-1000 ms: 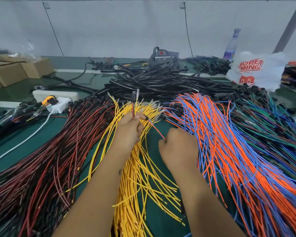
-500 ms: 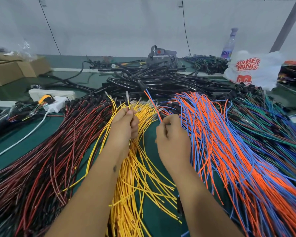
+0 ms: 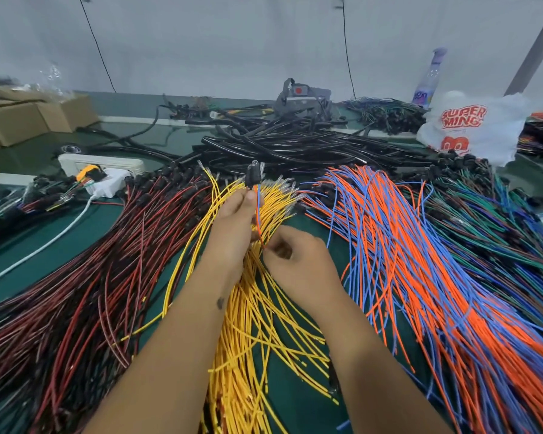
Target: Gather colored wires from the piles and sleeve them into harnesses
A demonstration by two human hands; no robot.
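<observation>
My left hand pinches a small gathered bundle of wires, orange and blue among them, with black connector ends sticking up above my fingers. Just right of it, my right hand pinches the lower part of the same orange and blue wires. Both hands hover over the yellow wire pile. To the left spreads a red-and-black wire pile, to the right an orange-and-blue wire pile, and beyond that a green-and-blue wire pile.
A heap of black sleeving tubes lies at the back centre. A white power strip with a white cable, cardboard boxes, a white plastic bag, a bottle and a grey tool sit around the green table.
My right hand brought an orange and a blue wire from the right pile to the bundle in my left hand, then slid down toward me along them.
</observation>
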